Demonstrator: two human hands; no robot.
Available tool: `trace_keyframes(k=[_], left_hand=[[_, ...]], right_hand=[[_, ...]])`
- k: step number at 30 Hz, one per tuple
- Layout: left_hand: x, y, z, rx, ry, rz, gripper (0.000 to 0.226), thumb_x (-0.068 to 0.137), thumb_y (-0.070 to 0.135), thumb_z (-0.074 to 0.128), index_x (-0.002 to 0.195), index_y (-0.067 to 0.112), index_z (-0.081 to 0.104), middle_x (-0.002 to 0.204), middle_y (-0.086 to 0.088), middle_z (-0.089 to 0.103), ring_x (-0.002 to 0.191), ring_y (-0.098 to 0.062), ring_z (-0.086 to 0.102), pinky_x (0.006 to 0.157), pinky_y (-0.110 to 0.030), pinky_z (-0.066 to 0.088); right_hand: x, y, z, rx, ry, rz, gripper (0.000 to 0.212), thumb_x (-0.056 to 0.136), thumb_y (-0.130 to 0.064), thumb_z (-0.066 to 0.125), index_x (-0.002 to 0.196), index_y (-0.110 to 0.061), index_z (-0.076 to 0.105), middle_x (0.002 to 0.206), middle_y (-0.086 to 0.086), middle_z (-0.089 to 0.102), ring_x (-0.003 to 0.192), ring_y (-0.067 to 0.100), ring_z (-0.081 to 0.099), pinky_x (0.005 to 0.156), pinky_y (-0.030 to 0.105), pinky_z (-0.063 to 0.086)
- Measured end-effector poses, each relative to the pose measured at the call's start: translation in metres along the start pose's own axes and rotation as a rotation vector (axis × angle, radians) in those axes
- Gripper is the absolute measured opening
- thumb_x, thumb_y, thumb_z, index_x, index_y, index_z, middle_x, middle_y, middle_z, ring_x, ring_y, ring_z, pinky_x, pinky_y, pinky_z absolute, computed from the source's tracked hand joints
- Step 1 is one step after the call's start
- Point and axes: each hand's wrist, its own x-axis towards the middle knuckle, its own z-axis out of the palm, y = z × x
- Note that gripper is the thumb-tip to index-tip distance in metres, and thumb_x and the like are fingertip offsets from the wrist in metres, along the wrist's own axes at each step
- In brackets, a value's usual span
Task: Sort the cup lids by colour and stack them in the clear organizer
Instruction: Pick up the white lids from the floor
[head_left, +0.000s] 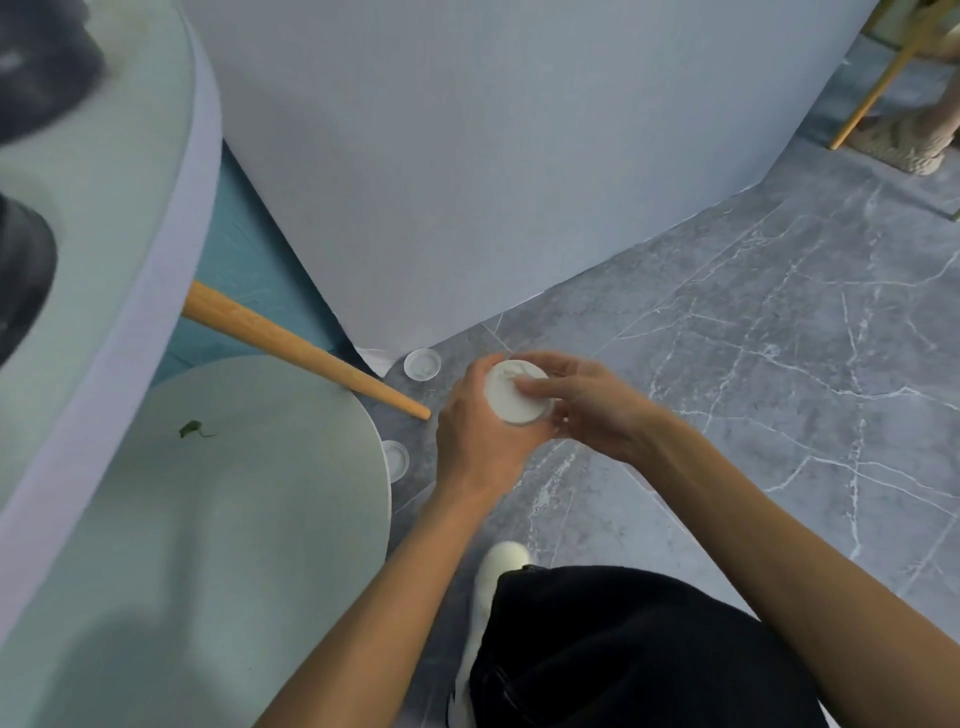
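Note:
A stack of white cup lids (511, 397) is held above the grey marble floor. My left hand (480, 431) grips the stack from the left and below. My right hand (582, 405) holds it from the right, with a finger laid across the top lid. A clear lid (422, 364) lies on the floor just beyond my hands, by the foot of a white wall panel. Another clear lid (396, 460) lies on the floor partly under the edge of the small round table. The clear organizer is not in view.
A small pale green round table (218, 519) fills the lower left, a larger one (104, 218) above it, with a wooden leg (306, 351) slanting to the floor. A white panel (493, 156) stands behind. My white shoe (496, 577) and dark trouser leg are below.

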Motion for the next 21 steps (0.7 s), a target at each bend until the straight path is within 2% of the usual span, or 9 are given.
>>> trace_keyframes(k=[2, 4, 6, 11, 13, 15, 17, 19, 21], left_hand=[[0.003, -0.001, 0.006, -0.009, 0.03, -0.002, 0.082, 0.065, 0.043, 0.092, 0.135, 0.031, 0.053, 0.126, 0.005, 0.066, 0.112, -0.016, 0.064, 0.091, -0.038, 0.055], [0.005, -0.003, 0.012, -0.027, 0.067, -0.015, 0.086, 0.063, 0.044, 0.091, 0.139, 0.028, 0.053, 0.128, 0.005, 0.066, 0.114, -0.017, 0.063, 0.093, -0.038, 0.054], [0.006, -0.004, 0.016, -0.04, 0.094, -0.032, 0.086, 0.062, 0.044, 0.089, 0.139, 0.029, 0.053, 0.127, 0.006, 0.067, 0.114, -0.016, 0.064, 0.092, -0.036, 0.054], [0.004, -0.005, 0.022, -0.103, 0.095, -0.004, 0.085, 0.065, 0.038, 0.094, 0.139, 0.031, 0.053, 0.127, 0.009, 0.066, 0.108, -0.008, 0.063, 0.083, -0.016, 0.049], [0.002, -0.004, 0.026, -0.152, 0.073, 0.022, 0.085, 0.064, 0.039, 0.095, 0.139, 0.033, 0.053, 0.128, 0.01, 0.065, 0.11, -0.006, 0.063, 0.089, -0.019, 0.053], [0.0, -0.004, 0.03, -0.223, 0.054, 0.04, 0.09, 0.061, 0.044, 0.093, 0.14, 0.036, 0.051, 0.13, 0.012, 0.064, 0.114, -0.004, 0.063, 0.095, -0.032, 0.056], [-0.002, -0.005, 0.032, -0.279, 0.006, 0.064, 0.105, 0.058, 0.05, 0.093, 0.147, 0.043, 0.039, 0.142, 0.014, 0.054, 0.123, -0.003, 0.059, 0.1, -0.034, 0.055], [-0.007, -0.01, 0.032, -0.333, -0.066, 0.067, 0.121, 0.059, 0.052, 0.094, 0.154, 0.048, 0.02, 0.156, 0.016, 0.037, 0.13, -0.001, 0.053, 0.102, -0.026, 0.052], [-0.015, -0.021, 0.033, -0.37, -0.077, 0.042, 0.118, 0.065, 0.06, 0.086, 0.155, 0.051, 0.01, 0.16, 0.014, 0.03, 0.132, -0.003, 0.05, 0.102, -0.023, 0.047]], right_hand=[[0.004, -0.003, -0.003, -0.061, -0.044, 0.028, 0.026, 0.096, -0.016, 0.066, 0.122, -0.017, 0.07, 0.098, 0.0, 0.075, 0.08, 0.012, 0.068, 0.064, 0.024, 0.056], [0.009, -0.003, -0.004, -0.071, -0.084, 0.045, 0.029, 0.097, -0.02, 0.066, 0.125, -0.015, 0.069, 0.105, 0.003, 0.075, 0.092, 0.017, 0.068, 0.071, 0.028, 0.058], [0.009, -0.001, -0.004, -0.053, -0.098, 0.046, 0.032, 0.097, -0.02, 0.065, 0.129, -0.014, 0.066, 0.108, 0.005, 0.074, 0.095, 0.019, 0.069, 0.073, 0.03, 0.059], [0.004, -0.001, -0.006, -0.016, -0.033, -0.006, 0.026, 0.097, -0.014, 0.066, 0.123, -0.017, 0.065, 0.098, 0.0, 0.073, 0.087, 0.014, 0.07, 0.065, 0.028, 0.058], [0.001, -0.001, -0.009, 0.002, -0.011, -0.028, 0.029, 0.096, -0.012, 0.066, 0.125, -0.017, 0.064, 0.1, 0.002, 0.073, 0.089, 0.015, 0.07, 0.065, 0.03, 0.059], [-0.004, -0.001, -0.012, 0.022, 0.011, -0.046, 0.035, 0.095, -0.01, 0.067, 0.129, -0.017, 0.063, 0.102, 0.003, 0.073, 0.09, 0.017, 0.07, 0.065, 0.032, 0.059], [-0.01, -0.003, -0.016, 0.086, 0.037, -0.054, 0.038, 0.095, -0.008, 0.067, 0.132, -0.014, 0.06, 0.101, 0.006, 0.073, 0.082, 0.023, 0.072, 0.062, 0.034, 0.061], [-0.017, -0.004, -0.022, 0.152, 0.047, -0.05, 0.037, 0.095, -0.008, 0.066, 0.131, -0.014, 0.06, 0.101, 0.012, 0.074, 0.073, 0.031, 0.073, 0.06, 0.036, 0.063], [-0.025, -0.004, -0.031, 0.199, 0.048, -0.061, 0.036, 0.095, -0.008, 0.066, 0.131, -0.014, 0.062, 0.104, 0.012, 0.072, 0.077, 0.032, 0.074, 0.064, 0.038, 0.064]])
